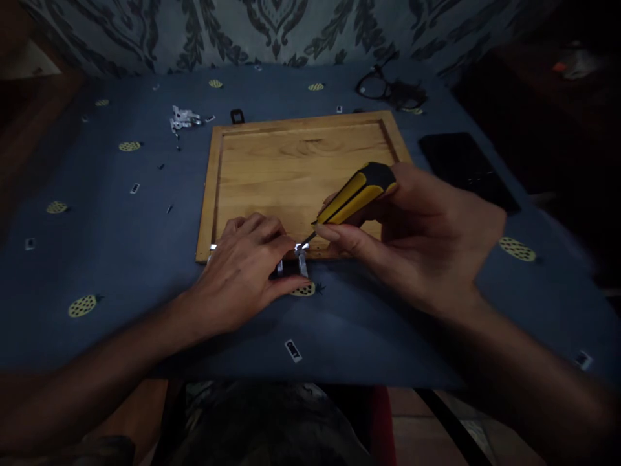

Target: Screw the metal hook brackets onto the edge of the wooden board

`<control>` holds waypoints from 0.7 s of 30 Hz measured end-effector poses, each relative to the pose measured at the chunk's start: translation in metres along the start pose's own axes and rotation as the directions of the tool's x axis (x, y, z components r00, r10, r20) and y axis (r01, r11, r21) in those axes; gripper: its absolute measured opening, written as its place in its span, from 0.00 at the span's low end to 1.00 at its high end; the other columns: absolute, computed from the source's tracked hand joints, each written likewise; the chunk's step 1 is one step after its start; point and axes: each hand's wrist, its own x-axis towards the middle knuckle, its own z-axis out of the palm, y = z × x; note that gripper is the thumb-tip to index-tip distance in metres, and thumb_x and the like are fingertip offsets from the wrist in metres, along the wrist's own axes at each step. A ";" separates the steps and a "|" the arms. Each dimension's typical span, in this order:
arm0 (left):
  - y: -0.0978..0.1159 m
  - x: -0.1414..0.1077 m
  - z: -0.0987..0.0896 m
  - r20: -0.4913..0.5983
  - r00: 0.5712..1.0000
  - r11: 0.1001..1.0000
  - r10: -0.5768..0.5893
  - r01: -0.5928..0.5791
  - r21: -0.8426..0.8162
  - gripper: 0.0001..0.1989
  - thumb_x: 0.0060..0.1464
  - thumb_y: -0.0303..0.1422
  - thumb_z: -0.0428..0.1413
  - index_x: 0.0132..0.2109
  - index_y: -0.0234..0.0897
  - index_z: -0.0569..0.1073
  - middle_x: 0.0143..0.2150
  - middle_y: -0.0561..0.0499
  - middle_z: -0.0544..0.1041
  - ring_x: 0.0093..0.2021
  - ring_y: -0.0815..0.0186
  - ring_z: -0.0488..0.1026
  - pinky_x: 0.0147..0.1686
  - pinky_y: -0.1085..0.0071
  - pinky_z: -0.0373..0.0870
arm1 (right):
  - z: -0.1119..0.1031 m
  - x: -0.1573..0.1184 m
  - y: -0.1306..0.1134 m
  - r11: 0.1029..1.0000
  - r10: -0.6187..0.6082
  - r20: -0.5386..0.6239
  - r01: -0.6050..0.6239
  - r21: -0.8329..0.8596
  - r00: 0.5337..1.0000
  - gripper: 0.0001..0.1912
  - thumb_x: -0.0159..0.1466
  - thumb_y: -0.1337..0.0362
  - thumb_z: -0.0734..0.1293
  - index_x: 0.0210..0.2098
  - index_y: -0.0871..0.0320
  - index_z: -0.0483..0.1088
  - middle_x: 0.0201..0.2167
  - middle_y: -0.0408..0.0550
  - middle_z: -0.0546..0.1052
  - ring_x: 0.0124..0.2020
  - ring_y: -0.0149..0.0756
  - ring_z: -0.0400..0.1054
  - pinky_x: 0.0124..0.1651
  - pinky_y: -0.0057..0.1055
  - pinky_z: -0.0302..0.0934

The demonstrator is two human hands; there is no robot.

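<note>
Forearms (526, 366) foremost, right hand (427, 236) clasps a screwdriver (356, 194), left hand (242, 272) (thumb spread, hold unclear) rests on a panel (276, 175).

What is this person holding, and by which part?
The right hand holds a screwdriver by its handle. The left hand lies over the wooden panel; whether it grips the metal piece there cannot be told.

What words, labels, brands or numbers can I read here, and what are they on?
"OBEY" (best reading, slightly blurred): a white printed label near the front of the blue tablecloth.
Other white labels across it: too small or blurred to read.
Screwdriver: no readable marking.
</note>
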 end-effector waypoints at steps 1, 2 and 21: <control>0.000 0.000 0.000 0.002 1.000 1.000 -0.001 0.001 0.002 0.18 0.62 0.46 0.66 0.50 0.37 0.80 0.47 0.46 0.79 0.50 0.52 0.75 0.49 0.54 0.70 | 0.000 -0.001 0.001 1.000 -0.017 -0.002 0.017 -0.017 1.000 0.09 0.60 0.56 0.80 0.36 0.41 0.77 0.29 0.38 0.79 0.28 0.39 0.73 0.33 0.40 0.70; 0.000 0.000 0.000 0.003 1.000 1.000 -0.001 0.001 0.004 0.18 0.62 0.46 0.66 0.50 0.37 0.80 0.47 0.45 0.79 0.50 0.52 0.75 0.49 0.54 0.70 | 0.000 -0.001 0.003 0.999 -0.029 -0.003 0.029 -0.028 1.000 0.09 0.60 0.56 0.79 0.36 0.40 0.76 0.29 0.38 0.79 0.28 0.40 0.73 0.33 0.41 0.70; 0.000 0.000 0.000 -0.006 1.000 1.000 0.000 0.000 0.007 0.18 0.62 0.47 0.66 0.47 0.37 0.81 0.49 0.45 0.80 0.51 0.52 0.75 0.50 0.56 0.69 | 0.003 -0.004 -0.002 0.997 -0.001 -0.127 -0.009 -0.073 0.992 0.11 0.60 0.54 0.80 0.37 0.44 0.75 0.31 0.40 0.78 0.28 0.39 0.74 0.31 0.39 0.70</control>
